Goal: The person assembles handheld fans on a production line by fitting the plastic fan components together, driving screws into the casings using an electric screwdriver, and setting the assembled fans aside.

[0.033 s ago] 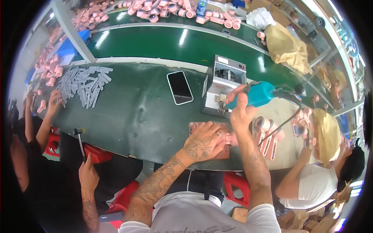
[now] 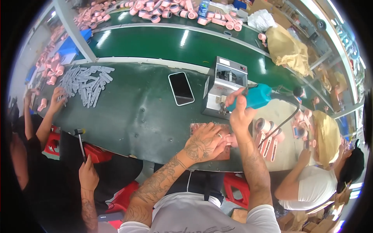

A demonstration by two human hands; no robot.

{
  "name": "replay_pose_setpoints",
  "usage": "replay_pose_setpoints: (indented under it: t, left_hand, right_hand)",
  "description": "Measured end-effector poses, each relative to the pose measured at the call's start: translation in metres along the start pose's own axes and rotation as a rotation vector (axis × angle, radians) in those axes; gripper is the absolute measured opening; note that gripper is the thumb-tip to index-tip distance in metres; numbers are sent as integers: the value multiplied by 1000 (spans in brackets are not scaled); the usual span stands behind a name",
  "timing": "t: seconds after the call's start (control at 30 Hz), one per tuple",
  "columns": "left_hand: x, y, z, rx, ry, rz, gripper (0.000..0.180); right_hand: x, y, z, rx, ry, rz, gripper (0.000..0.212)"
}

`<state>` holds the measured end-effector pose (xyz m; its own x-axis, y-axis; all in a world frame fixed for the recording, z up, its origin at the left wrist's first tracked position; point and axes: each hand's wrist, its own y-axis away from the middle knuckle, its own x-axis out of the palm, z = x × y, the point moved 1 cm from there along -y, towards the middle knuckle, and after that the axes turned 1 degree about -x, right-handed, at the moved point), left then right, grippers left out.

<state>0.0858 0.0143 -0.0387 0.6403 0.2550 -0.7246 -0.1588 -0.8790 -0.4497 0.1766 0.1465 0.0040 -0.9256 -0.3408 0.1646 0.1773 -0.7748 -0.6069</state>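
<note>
My right hand (image 2: 241, 112) is closed round a teal corded power tool, which looks like an electric screwdriver (image 2: 257, 96). Its tip is hidden behind my hand and forearm. Below it, my left hand (image 2: 205, 142) lies over a pink plastic part (image 2: 232, 140) and holds it down on a reddish board (image 2: 222, 155) at the table's near edge. Most of that part is covered by my fingers and my right wrist. Just right of my right forearm lie several pink long-handled pieces with round heads (image 2: 268, 149).
A grey metal machine (image 2: 219, 89) stands beyond my hands, left of the tool. A phone (image 2: 181, 88) lies on the green table, with a pile of grey strips (image 2: 87, 85) farther left. Co-workers sit on both sides; a hand at left holds a hammer (image 2: 81, 141). Pink parts (image 2: 167, 9) heap beyond the conveyor (image 2: 155, 42).
</note>
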Motion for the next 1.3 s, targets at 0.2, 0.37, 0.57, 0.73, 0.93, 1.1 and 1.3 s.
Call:
replay_pose_setpoints:
  t: [0.2, 0.37, 0.57, 0.73, 0.93, 1.1, 1.3]
  left_hand:
    - [1, -1, 7, 5, 12, 62, 36]
    - [-1, 3, 3, -31, 28, 55, 38]
    - [2, 1, -1, -43, 22, 86, 40]
    - [8, 3, 6, -26, 29, 35, 38]
    - [-1, -1, 4, -33, 13, 60, 33]
    - [-2, -2, 2, -10, 21, 38, 42]
    - [1, 0, 2, -17, 32, 50, 41]
  right_hand:
    - [2, 13, -4, 145, 121, 60, 42]
    - [5, -5, 16, 36, -27, -8, 37]
    - [-5, -6, -1, 34, 111, 38, 39]
    - [0, 2, 23, 197, 73, -12, 37]
    - [-26, 43, 82, 226, 20, -30, 62]
    - [-39, 63, 83, 305, 90, -47, 70]
    - [-39, 70, 76, 290, 44, -69, 68]
